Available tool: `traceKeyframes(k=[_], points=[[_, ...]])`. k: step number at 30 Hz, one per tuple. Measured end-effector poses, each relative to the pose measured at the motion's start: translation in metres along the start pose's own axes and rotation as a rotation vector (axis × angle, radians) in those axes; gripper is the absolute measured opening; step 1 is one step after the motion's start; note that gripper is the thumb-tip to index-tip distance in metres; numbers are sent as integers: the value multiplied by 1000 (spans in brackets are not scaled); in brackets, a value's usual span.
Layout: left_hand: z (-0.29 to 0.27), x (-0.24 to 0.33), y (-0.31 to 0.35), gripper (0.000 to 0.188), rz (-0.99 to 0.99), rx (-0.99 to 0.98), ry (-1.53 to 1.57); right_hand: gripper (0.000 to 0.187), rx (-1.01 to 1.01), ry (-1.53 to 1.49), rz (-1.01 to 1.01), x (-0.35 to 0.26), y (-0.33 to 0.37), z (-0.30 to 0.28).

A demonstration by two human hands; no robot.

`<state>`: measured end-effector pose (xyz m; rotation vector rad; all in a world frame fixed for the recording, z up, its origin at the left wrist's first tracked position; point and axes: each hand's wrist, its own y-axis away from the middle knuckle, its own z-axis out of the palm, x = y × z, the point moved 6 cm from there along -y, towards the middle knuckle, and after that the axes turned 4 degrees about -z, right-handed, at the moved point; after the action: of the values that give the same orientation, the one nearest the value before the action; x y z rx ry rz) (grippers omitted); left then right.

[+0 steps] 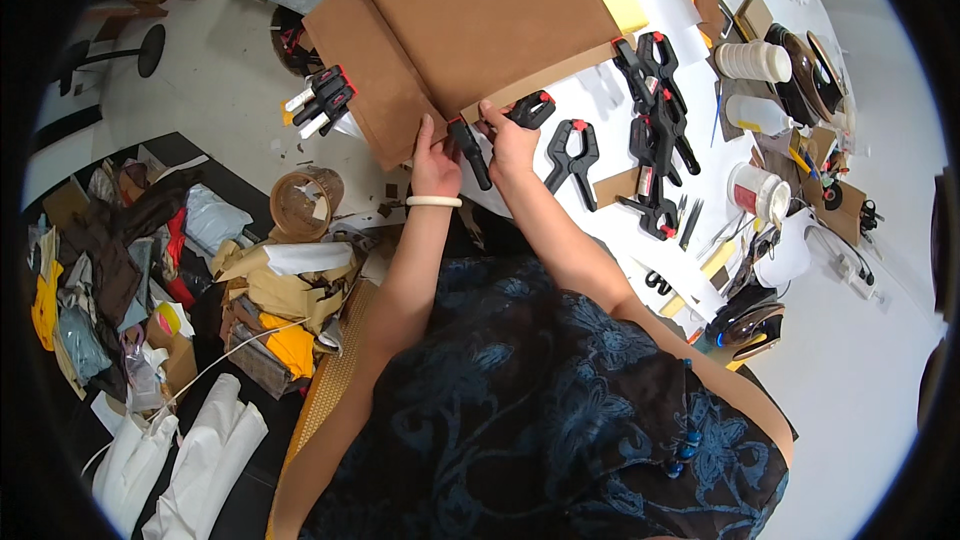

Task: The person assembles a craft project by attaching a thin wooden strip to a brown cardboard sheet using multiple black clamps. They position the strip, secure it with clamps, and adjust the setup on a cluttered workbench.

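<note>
A large brown leather-like cover [490, 15] with a creased fold lies at the table's near edge, partly overhanging it. My left hand [437, 168], with a white bracelet at the wrist, is closed at the cover's near edge, thumb on top. To its right my right hand [512, 148] pinches the same edge, thumb above and the other fingers partly hidden. Between them a black spring clamp [470, 153] with red tips bites the edge. Another spring clamp [531, 110] sits just beyond my right hand. Several clamps [322, 100] grip the cover's left side.
A loose spring clamp [573, 158] and a cluster of clamps [655, 125] lie on the white table [625, 230]. White bottles [752, 62], a jar [758, 190] and an iron [745, 320] stand to the right. At left are a bin [303, 205] and piled scraps [150, 250].
</note>
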<state>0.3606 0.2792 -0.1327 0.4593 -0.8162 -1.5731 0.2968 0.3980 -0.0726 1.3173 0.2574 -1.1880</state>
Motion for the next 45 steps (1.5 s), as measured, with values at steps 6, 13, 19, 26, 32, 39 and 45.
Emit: traceKeyframes(k=[6, 13, 19, 26, 32, 39, 45], points=[[52, -3, -1, 28, 122, -183, -118, 23, -12, -8, -10, -5, 0, 3], [41, -3, -9, 19, 117, 8, -49, 25, 1, 5, -10, -10, 6, 9], [36, -1, -16, 17, 148, 117, -12, 18, 1, 75, -56, -17, 9, 9], [40, -2, -12, 15, 141, 186, -45, 43, -188, 896, -222, -36, 12, -45], [30, -1, -22, 18, 114, 132, -50, 68, -430, 1474, -403, -57, 21, -18], [36, 2, -17, 14, 150, 112, -43, 85, -526, 1629, -502, -62, 8, 15], [43, 1, -13, 13, 156, 44, -43, 88, -483, 1677, -468, -57, 4, 22]])
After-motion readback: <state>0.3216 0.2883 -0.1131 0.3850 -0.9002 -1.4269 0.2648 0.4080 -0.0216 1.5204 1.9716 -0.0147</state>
